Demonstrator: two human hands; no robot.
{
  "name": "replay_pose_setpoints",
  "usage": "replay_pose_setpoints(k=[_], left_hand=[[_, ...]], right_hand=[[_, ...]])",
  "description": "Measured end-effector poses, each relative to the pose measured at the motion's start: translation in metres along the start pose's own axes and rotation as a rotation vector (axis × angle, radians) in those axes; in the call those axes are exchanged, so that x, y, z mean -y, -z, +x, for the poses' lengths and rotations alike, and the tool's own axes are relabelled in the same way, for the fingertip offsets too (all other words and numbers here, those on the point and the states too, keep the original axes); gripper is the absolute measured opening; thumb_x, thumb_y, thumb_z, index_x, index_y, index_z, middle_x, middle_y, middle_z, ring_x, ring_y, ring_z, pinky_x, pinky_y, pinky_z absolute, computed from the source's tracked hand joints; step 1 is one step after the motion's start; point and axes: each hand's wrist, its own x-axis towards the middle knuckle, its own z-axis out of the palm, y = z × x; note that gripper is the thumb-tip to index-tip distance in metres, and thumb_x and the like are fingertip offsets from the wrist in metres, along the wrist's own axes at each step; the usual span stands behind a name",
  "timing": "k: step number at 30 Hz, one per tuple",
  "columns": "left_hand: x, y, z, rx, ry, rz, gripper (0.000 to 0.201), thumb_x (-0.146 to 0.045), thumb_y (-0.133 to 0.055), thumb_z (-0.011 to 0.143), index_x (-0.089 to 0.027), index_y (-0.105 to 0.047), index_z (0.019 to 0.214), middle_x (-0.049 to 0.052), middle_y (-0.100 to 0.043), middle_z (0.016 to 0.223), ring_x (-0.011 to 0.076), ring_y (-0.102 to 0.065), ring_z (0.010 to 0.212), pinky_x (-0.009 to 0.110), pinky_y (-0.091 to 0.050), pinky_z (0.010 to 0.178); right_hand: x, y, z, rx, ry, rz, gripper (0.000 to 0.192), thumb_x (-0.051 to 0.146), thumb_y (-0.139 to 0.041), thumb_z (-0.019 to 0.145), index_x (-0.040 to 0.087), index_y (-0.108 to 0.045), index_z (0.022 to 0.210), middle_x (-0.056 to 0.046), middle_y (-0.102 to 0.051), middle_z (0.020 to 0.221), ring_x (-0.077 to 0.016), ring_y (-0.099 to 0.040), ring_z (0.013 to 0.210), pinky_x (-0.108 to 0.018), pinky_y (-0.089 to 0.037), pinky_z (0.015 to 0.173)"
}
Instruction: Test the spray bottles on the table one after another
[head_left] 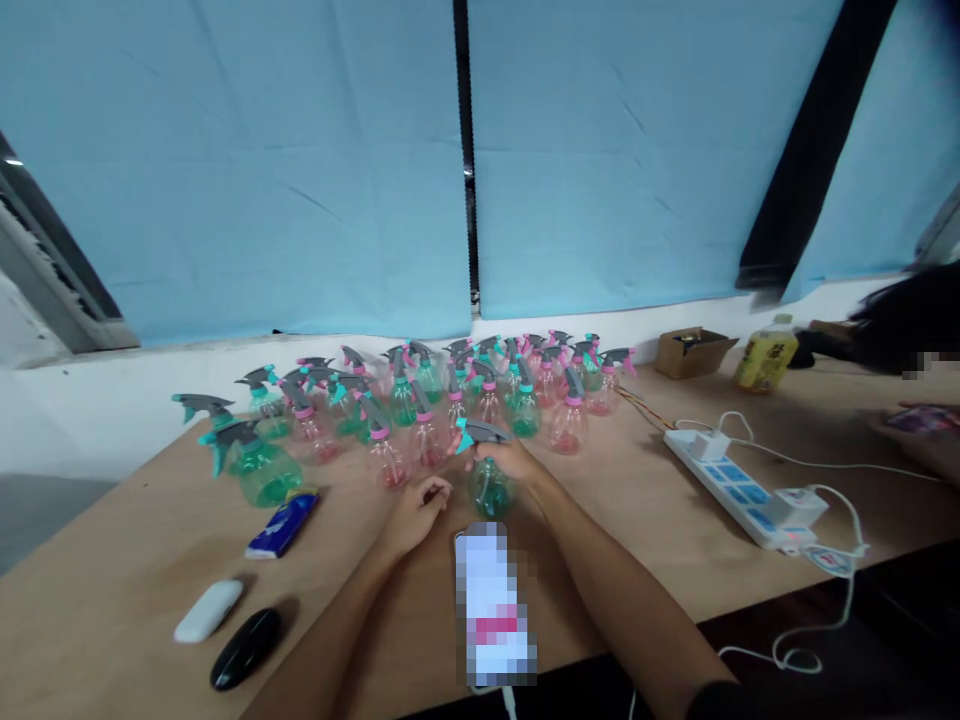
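Observation:
A spray bottle with a clear green body (490, 492) and a grey and turquoise trigger head stands at the middle of the table. My right hand (508, 458) is wrapped around its neck, just under the trigger head. To the left of this bottle, my left hand (417, 514) rests by the table top with its fingers curled in and nothing visible in them. Close beyond that hand are pink spray bottles (388, 462). A phone (491, 605) with a lit, blurred screen lies between my forearms, a white cable plugged into its near end.
Several pink and green spray bottles crowd the back, including a green one (268, 474) at left. A blue packet (283, 524), white case (208, 610) and black case (246, 648) lie left. Rightward are a power strip (739, 490), carton (694, 354), drink bottle (765, 358) and another person's hand (919, 440).

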Motion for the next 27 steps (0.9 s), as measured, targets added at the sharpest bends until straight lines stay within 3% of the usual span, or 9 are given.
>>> replay_pose_setpoints(k=[14, 22, 27], left_hand=[[0.0007, -0.0014, -0.0002, 0.027, 0.009, -0.003, 0.020, -0.031, -0.047, 0.085, -0.020, -0.064, 0.085, 0.000, -0.064, 0.074, 0.0160, -0.057, 0.071, 0.026, -0.042, 0.069], [-0.0025, -0.0010, -0.0005, 0.025, -0.002, -0.017, 0.019, -0.030, -0.049, 0.085, -0.020, -0.065, 0.084, 0.000, -0.063, 0.071, 0.0164, -0.058, 0.070, 0.026, -0.042, 0.069], [0.0006, -0.0021, 0.0001, 0.018, -0.012, -0.010, 0.021, -0.031, -0.049, 0.086, -0.020, -0.066, 0.086, 0.000, -0.064, 0.073, 0.0163, -0.059, 0.071, 0.026, -0.043, 0.069]], right_hand=[[-0.0030, 0.0034, 0.0008, 0.000, -0.011, -0.032, 0.030, 0.019, -0.053, 0.063, 0.021, -0.068, 0.088, 0.002, -0.065, 0.066, -0.0142, -0.059, 0.059, -0.028, -0.049, 0.065], [0.0050, -0.0004, -0.0022, -0.004, -0.042, 0.002, 0.014, 0.021, -0.054, 0.064, 0.019, -0.065, 0.072, -0.001, -0.067, 0.072, -0.0151, -0.060, 0.061, -0.030, -0.050, 0.062], [-0.0006, -0.0017, -0.0043, -0.061, -0.017, -0.051, 0.023, 0.022, -0.057, 0.068, 0.020, -0.067, 0.089, 0.000, -0.068, 0.075, -0.0142, -0.059, 0.061, -0.030, -0.050, 0.067]])
